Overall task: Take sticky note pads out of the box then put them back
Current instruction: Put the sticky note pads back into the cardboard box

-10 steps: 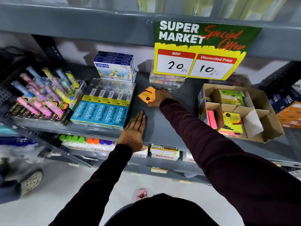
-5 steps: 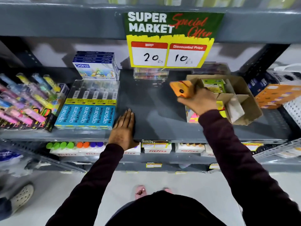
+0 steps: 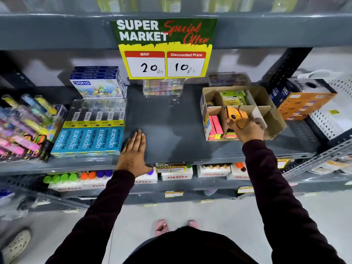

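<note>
An open cardboard box (image 3: 274, 115) with dividers stands on the right of the grey shelf (image 3: 171, 130). My right hand (image 3: 247, 130) grips an orange sticky note pad (image 3: 233, 112) and holds it over the box's middle front compartment. Pink pads (image 3: 216, 124) stand in the left front compartment, and a green pack (image 3: 233, 98) sits in a rear one. My left hand (image 3: 133, 151) lies flat and empty on the shelf's front edge, fingers together, beside the blue pencil packs.
Blue Apsara pencil packs (image 3: 87, 138) and a Doms box (image 3: 97, 86) fill the shelf's left. Pastel highlighters (image 3: 22, 122) lie far left. An orange carton (image 3: 302, 105) sits right of the box. A price sign (image 3: 165, 48) hangs above. Bottles stand on the lower shelf.
My right hand picked the orange pad up from the middle of the shelf and carried it right, down to the box. The left hand stayed flat on the shelf.
</note>
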Demonstrator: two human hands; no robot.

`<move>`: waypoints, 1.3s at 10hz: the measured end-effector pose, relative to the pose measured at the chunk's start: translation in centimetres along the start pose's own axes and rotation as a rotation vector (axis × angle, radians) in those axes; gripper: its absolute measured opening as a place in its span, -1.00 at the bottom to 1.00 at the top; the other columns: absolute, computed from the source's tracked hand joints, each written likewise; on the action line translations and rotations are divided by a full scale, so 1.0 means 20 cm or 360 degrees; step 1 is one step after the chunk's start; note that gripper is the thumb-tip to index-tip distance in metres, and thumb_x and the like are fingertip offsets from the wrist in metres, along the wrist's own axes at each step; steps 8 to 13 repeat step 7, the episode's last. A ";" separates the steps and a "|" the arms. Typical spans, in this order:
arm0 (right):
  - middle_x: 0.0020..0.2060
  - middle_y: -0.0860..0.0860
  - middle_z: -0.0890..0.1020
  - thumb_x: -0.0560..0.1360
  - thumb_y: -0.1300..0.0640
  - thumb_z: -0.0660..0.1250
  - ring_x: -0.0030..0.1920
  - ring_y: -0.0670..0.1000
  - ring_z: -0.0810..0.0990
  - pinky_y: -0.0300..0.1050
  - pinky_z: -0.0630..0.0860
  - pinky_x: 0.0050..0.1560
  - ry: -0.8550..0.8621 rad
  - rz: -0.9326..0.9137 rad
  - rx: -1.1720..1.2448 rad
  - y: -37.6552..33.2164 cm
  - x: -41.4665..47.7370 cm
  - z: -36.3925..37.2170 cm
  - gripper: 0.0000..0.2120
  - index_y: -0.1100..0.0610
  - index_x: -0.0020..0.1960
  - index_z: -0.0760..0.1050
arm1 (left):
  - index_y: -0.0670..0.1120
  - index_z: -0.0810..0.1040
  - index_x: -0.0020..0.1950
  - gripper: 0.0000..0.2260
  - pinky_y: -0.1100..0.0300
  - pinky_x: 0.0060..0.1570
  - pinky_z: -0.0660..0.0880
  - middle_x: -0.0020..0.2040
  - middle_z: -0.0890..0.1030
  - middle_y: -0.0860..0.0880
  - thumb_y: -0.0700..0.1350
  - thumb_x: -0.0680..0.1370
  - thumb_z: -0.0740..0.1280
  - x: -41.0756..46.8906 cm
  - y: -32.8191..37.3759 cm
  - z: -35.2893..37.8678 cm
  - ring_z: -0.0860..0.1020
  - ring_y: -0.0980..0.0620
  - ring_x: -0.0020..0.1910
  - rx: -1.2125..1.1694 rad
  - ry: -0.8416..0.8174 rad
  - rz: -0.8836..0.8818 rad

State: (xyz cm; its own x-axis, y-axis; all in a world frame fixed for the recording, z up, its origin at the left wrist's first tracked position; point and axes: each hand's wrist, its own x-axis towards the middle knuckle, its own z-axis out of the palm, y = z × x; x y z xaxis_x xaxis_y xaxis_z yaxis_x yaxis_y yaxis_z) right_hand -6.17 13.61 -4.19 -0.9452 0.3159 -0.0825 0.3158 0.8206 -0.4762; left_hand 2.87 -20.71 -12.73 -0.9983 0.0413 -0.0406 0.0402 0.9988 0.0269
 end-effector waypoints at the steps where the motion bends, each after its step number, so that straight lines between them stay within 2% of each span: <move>1: 0.33 0.38 0.39 0.51 -0.25 0.19 0.37 0.33 0.32 0.16 0.24 0.43 -0.0065 0.0020 -0.0020 0.01 -0.01 0.01 -0.27 0.35 0.37 0.31 | -0.19 -0.18 0.49 0.16 0.05 0.50 -0.15 0.55 -0.14 -0.17 0.35 0.22 0.41 0.00 0.00 0.00 -0.15 -0.07 0.53 0.0016 -0.0012 -0.0005; 2: 0.28 0.35 0.46 0.55 -0.16 0.17 0.33 0.31 0.38 0.14 0.29 0.40 -0.0181 -0.0048 -0.0052 0.02 -0.01 0.01 -0.41 0.31 0.32 0.40 | -0.19 -0.19 0.49 0.15 0.06 0.49 -0.17 0.55 -0.14 -0.15 0.35 0.24 0.40 0.00 0.00 -0.01 -0.16 -0.06 0.52 0.0039 -0.0011 -0.0002; 3: 0.26 0.32 0.49 0.56 -0.07 0.20 0.31 0.29 0.41 0.11 0.33 0.36 -0.0270 -0.0076 -0.0084 0.03 -0.02 -0.01 -0.49 0.31 0.31 0.40 | -0.19 -0.19 0.49 0.14 0.06 0.50 -0.16 0.55 -0.14 -0.15 0.36 0.24 0.40 -0.01 0.01 -0.02 -0.17 -0.06 0.52 0.0046 -0.0016 -0.0011; 4: 0.30 0.30 0.43 0.52 0.05 0.31 0.33 0.27 0.40 0.09 0.35 0.35 -0.0334 -0.0084 -0.0211 0.04 -0.04 0.00 -0.48 0.32 0.35 0.30 | -0.18 -0.19 0.49 0.15 0.06 0.50 -0.15 0.56 -0.13 -0.15 0.37 0.24 0.40 0.00 0.01 -0.03 -0.15 -0.06 0.53 0.0043 -0.0015 -0.0007; 5: 0.31 0.32 0.41 0.51 0.07 0.32 0.33 0.30 0.38 0.12 0.35 0.35 -0.0231 -0.0088 -0.0251 0.04 -0.05 0.01 -0.46 0.31 0.37 0.26 | -0.18 -0.19 0.49 0.15 0.07 0.49 -0.15 0.56 -0.12 -0.14 0.36 0.24 0.40 0.00 0.02 -0.05 -0.14 -0.05 0.53 0.0046 -0.0028 -0.0027; 6: 0.34 0.37 0.36 0.53 0.05 0.31 0.37 0.35 0.32 0.20 0.32 0.36 -0.0123 -0.0068 -0.0266 0.03 -0.08 0.01 -0.41 0.33 0.41 0.19 | -0.17 -0.21 0.49 0.15 0.06 0.49 -0.14 0.56 -0.12 -0.14 0.36 0.24 0.40 -0.03 0.04 -0.06 -0.13 -0.04 0.53 0.0048 -0.0031 -0.0039; 13: 0.34 0.37 0.35 0.53 0.04 0.31 0.38 0.36 0.30 0.21 0.32 0.35 -0.0126 -0.0077 -0.0314 0.02 -0.08 -0.01 -0.39 0.32 0.42 0.18 | -0.19 -0.23 0.48 0.17 0.05 0.49 -0.14 0.56 -0.15 -0.15 0.36 0.24 0.41 -0.02 0.04 -0.08 -0.15 -0.05 0.53 0.0042 -0.0090 -0.0073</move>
